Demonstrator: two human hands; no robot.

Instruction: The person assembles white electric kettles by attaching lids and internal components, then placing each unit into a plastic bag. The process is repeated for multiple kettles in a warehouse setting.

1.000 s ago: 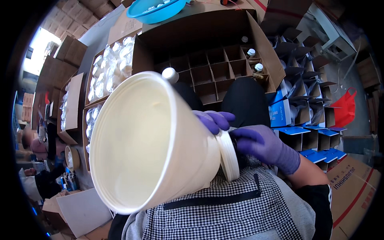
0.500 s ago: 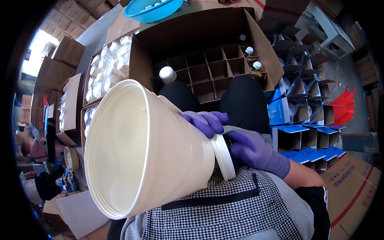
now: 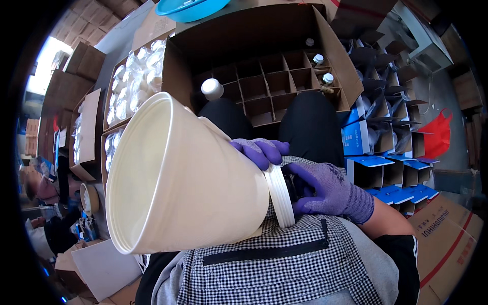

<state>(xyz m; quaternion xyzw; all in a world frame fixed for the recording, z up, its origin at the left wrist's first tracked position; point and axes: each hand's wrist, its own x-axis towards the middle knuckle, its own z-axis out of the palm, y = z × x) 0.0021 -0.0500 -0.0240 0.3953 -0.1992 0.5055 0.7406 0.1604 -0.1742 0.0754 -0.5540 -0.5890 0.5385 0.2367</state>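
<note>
A large cream cone-shaped plastic piece (image 3: pixel 213 178) lies tilted across my lap, its wide closed-looking face turned left. At its narrow end sits a white ribbed ring (image 3: pixel 279 195). My left hand (image 3: pixel 262 151), in a purple glove, curls its fingers over the far side near the narrow end; the cone hides the rest. My right hand (image 3: pixel 333 192), gloved alike, has thumb and fingers bent around a dark part (image 3: pixel 296 186) just right of the ring. That part is mostly hidden.
Ahead of my knees stands a divided cardboard carton (image 3: pixel 259 84) with several white-capped bottles. A white round-topped item (image 3: pixel 212 89) is at its left. Bagged white items (image 3: pixel 133 84) fill boxes at left, blue boxes (image 3: pixel 356 137) at right. A red bag (image 3: pixel 437 134) and blue basin (image 3: pixel 193 9) lie beyond.
The cone has shifted slightly left and up, its wide face turning farther away. My right hand has moved a little right, showing more of the dark part.
</note>
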